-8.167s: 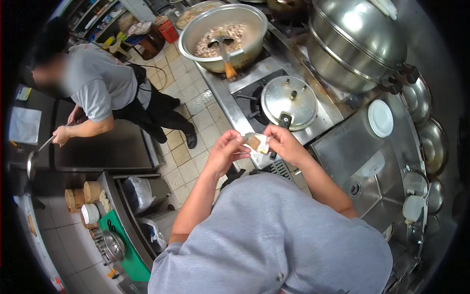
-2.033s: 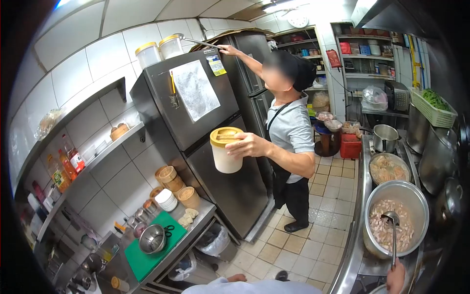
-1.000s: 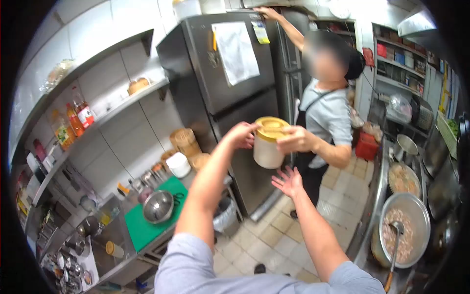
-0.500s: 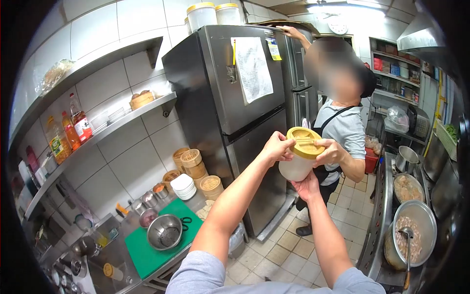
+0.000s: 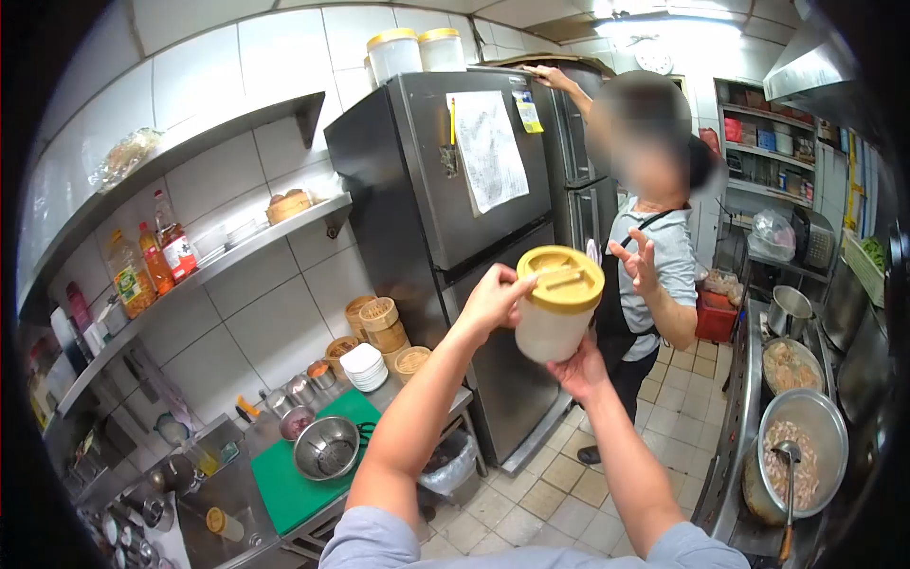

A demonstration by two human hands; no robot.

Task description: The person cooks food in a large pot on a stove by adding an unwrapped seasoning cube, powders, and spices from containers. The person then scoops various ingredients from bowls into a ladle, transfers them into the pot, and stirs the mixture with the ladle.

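We find the kitchen brightly lit, its strongest light coming from a ceiling lamp [image 5: 668, 36] at upper right that burns out to white. The fridge [image 5: 403, 171] reads dark with a faint sheen, and below the front edge of the counter [image 5: 444, 404] we look into shadow. Our wide lens bows the lower shelf's front edge [image 5: 254, 244] and our corners fall to black. The jar [image 5: 553, 329] looks fairly crisp; the person's head [image 5: 652, 133] is blurred out.
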